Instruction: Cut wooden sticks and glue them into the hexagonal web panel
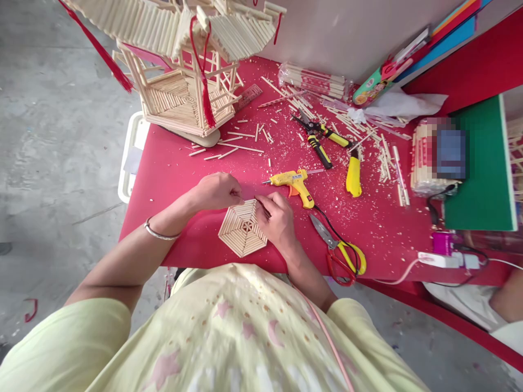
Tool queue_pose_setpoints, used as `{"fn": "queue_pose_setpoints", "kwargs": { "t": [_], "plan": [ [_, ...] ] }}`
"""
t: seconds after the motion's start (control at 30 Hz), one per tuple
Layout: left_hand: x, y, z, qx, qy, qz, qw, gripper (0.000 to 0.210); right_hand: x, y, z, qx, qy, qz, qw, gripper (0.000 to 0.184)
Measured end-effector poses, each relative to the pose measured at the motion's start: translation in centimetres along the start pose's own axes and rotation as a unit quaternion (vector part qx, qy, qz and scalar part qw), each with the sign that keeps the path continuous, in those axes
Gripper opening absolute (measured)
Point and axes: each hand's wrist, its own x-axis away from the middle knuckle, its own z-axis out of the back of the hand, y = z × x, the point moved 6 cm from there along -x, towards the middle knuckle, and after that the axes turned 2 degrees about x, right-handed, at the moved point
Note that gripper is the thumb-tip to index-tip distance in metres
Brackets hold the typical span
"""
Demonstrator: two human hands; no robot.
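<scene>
A small hexagonal panel of wooden sticks (242, 239) lies near the table's front edge, its sticks laid in rings around an open star-like centre. At its right upper edge, my right hand (278, 220) pinches the rim between thumb and fingers. My left hand (216, 191) hovers over the upper left edge with its fingers curled together; whatever is between the fingertips is hidden. Just beyond my right hand rests a yellow glue gun (292, 182), nozzle pointing left. Scissors (341, 253) with red and yellow handles lie to the right.
A stick-built pavilion (183, 103) with red tassels stands at the back left. Cutting pliers (321, 139), a yellow-handled tool (353, 177) and loose sticks (384, 158) are scattered across the red table (183, 174). A bundle of sticks (314, 80) lies by the wall. Another person's arm (509, 296) shows at right.
</scene>
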Motion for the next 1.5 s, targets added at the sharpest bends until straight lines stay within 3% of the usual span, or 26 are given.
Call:
{"fn": "queue_pose_setpoints", "kwargs": {
  "t": [0.6, 1.5],
  "plan": [
    [0.1, 0.2, 0.32, 0.011, 0.04, -0.035, 0.999, 0.013, 0.19, 0.19, -0.25, -0.002, -0.001, -0.003, 1.0, 0.028],
    [0.14, 0.12, 0.28, 0.011, 0.03, -0.015, 0.999, 0.013, 0.05, -0.05, -0.2, 0.016, -0.002, 0.004, 1.0, 0.027]
  ]
}}
